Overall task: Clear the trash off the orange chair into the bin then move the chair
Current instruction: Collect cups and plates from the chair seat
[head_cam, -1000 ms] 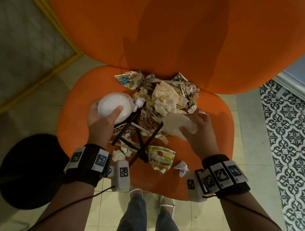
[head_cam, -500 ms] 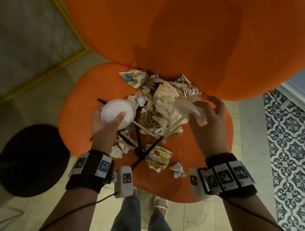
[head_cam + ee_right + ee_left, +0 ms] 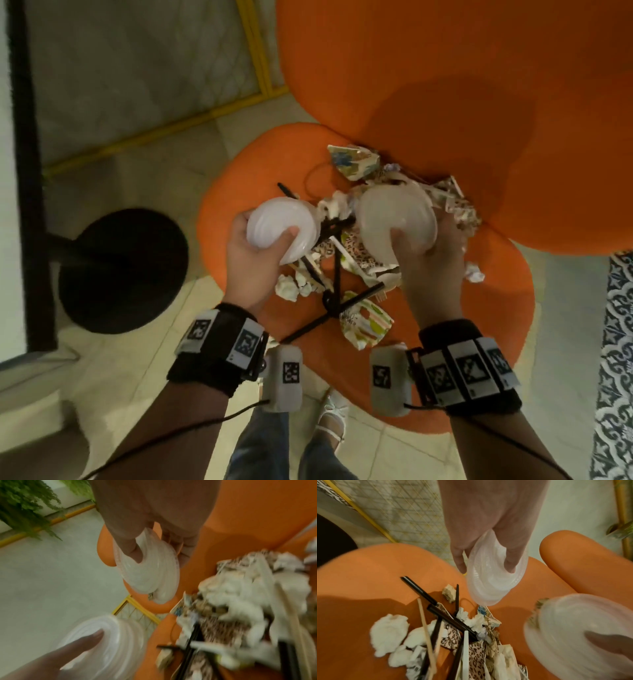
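Note:
An orange chair (image 3: 445, 85) holds a heap of trash (image 3: 346, 250) on its seat: crumpled tissues, printed paper cups, black straws and wooden sticks. My left hand (image 3: 255, 255) grips a white plastic bowl (image 3: 282, 231) lifted over the seat's left side, thumb across its base; the same bowl (image 3: 494, 577) shows close in the left wrist view. My right hand (image 3: 428, 253) grips a second clear plastic bowl (image 3: 397, 222) above the heap, also seen as a bowl (image 3: 147, 568) in the blurred right wrist view. A black round bin (image 3: 120, 270) stands on the floor to the chair's left.
A yellow-framed mesh panel (image 3: 154, 68) lies beyond the bin, and a dark vertical post (image 3: 30, 171) runs along the left edge. Patterned floor tiles (image 3: 616, 359) lie at the right. My legs and feet (image 3: 308, 445) stand at the seat's front edge.
My right hand has lifted its clear bowl out of the heap and brought it left, towards the left hand's bowl. The view has swung left, bringing the bin closer in.

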`<state>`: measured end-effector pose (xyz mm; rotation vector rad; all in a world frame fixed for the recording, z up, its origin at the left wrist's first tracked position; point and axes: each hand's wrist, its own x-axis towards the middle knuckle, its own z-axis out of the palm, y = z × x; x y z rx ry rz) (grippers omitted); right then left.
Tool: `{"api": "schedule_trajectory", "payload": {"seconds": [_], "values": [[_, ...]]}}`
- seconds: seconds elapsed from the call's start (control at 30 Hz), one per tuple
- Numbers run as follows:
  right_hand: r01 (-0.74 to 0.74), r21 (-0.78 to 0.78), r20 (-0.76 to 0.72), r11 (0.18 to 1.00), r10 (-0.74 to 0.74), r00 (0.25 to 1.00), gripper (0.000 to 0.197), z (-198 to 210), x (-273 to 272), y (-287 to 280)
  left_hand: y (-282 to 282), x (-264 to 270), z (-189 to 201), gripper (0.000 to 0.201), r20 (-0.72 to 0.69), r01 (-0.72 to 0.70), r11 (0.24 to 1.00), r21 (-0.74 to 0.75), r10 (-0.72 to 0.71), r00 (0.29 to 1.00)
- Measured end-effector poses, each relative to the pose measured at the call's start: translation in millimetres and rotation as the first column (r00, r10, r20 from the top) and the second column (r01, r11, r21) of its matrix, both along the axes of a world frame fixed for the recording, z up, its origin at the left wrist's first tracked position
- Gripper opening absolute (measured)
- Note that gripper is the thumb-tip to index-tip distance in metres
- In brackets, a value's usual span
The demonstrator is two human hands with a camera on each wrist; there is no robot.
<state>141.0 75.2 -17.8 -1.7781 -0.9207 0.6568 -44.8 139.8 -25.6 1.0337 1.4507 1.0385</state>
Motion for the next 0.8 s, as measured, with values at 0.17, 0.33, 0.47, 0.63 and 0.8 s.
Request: {"api": "schedule_trajectory", "payload": {"seconds": [0.17,0.33,0.47,0.63,0.8], "values": [[-0.337,-0.057,-0.256,0.940,0.312,0.915,0.037,-10.2,-83.3,-20.8,-50.9,-62.2,-2.4,0.039,0.028,-0.136,0.990,-0.039,0.137,0.990],[-0.490,-0.154,-0.338,0.858,0.420,0.842,0.052,-24.2,-172.9,-48.2,-122.3,-166.5,-13.5,0.043,0.078,-0.372,0.916,-0.150,0.386,0.919],[-0.649,-0.219,-0.439,0.728,0.521,0.732,0.052,-31.0,-271.6,-64.5,-181.6,-267.5,-24.7,0.044,0.058,-0.545,0.806,-0.231,0.571,0.819],[-0.810,-0.244,-0.541,0.533,0.618,0.570,0.037,-51.4,-429.1,-85.8,-256.2,-418.8,-40.7,0.053,0.035,-0.744,0.603,-0.289,0.783,0.621],[-0.858,-0.302,-0.570,0.416,0.642,0.512,0.041,-78.2,-608.6,-120.4,-324.0,-577.8,-56.4,0.038,-0.003,-0.883,0.381,-0.272,0.918,0.397]]}}
